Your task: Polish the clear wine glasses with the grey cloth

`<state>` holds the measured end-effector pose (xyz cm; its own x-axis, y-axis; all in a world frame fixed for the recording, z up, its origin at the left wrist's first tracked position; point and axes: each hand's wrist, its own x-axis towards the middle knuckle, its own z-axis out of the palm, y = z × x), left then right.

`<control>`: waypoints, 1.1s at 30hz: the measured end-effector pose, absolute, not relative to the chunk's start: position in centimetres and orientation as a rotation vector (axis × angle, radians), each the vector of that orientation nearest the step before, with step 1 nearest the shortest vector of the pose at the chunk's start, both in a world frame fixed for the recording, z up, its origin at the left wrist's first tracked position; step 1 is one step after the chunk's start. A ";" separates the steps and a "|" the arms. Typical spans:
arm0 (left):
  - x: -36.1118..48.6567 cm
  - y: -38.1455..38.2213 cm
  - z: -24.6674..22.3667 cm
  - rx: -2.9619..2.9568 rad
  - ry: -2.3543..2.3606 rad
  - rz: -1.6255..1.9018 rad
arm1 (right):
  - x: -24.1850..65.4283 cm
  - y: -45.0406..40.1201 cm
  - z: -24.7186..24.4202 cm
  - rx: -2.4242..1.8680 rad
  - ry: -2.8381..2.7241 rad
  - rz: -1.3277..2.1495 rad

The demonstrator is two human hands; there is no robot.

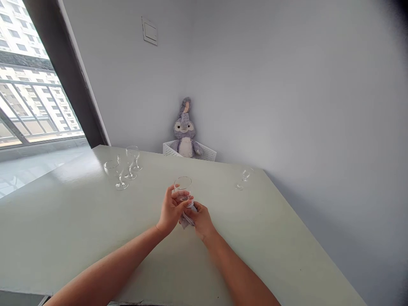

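My left hand (174,208) is closed around the bowl of a clear wine glass (183,183), held upright above the table with its rim showing over my fingers. Just below and to the right, my right hand (200,216) grips a greyish cloth (187,221) pressed against the lower part of that glass. The glass's stem and foot are hidden by the cloth and my fingers.
Several stemmed glasses (121,185) stand at the table's back left. Another small glass (245,175) stands at the back right. The pale table (79,238) ends near a wall. Behind it, a plush toy (185,131) sits in a white basket (207,153).
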<state>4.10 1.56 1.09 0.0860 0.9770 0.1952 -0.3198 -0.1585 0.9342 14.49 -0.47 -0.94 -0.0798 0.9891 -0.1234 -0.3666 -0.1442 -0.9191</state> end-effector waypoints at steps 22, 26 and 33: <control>5.1 1.0 -2.1 1.706 0.965 1.340 | 16.2 0.6 -2.3 -1.314 -1.677 0.592; 4.8 1.4 -1.8 1.891 1.082 1.184 | 18.7 2.3 -2.8 -1.530 -1.526 0.544; 4.2 3.3 -3.7 1.829 1.222 1.014 | 25.8 6.7 -2.0 -1.754 -1.277 0.427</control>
